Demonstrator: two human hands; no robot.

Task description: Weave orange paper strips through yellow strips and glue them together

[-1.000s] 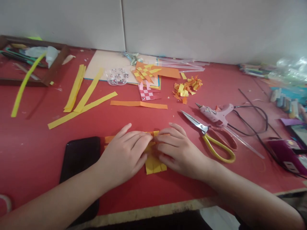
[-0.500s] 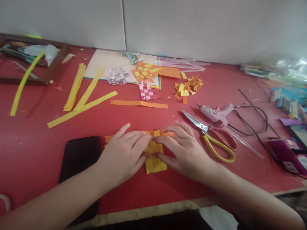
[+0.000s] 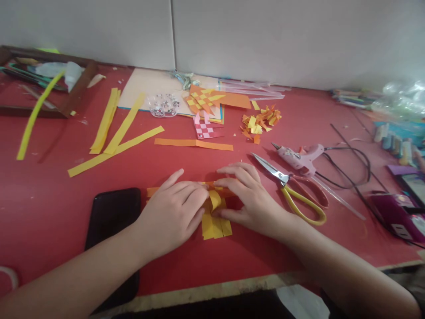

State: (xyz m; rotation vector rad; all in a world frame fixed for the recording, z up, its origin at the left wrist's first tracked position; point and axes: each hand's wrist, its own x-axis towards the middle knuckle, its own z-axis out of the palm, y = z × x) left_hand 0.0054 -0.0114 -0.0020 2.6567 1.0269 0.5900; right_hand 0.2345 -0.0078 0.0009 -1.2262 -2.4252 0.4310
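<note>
Yellow paper strips lie side by side between my hands, crossed near the top by an orange paper strip. One yellow strip is curled up in the middle. My left hand presses on the left side of the strips, fingers bent over the paper and partly hiding it. On the right side, my right hand has its fingers bent around the strips, with the thumb near the curl. What each fingertip pinches is partly hidden. A black phone rests under my left forearm.
Scissors and a pink glue gun with its cord lie to the right. Farther back are loose yellow strips, an orange strip, woven paper fish and paper scraps. A wooden tray stands back left.
One yellow strip that lay flat is now lifted and curled. My right hand has shifted a little left and up over the orange strip; my left hand stays nearly in place.
</note>
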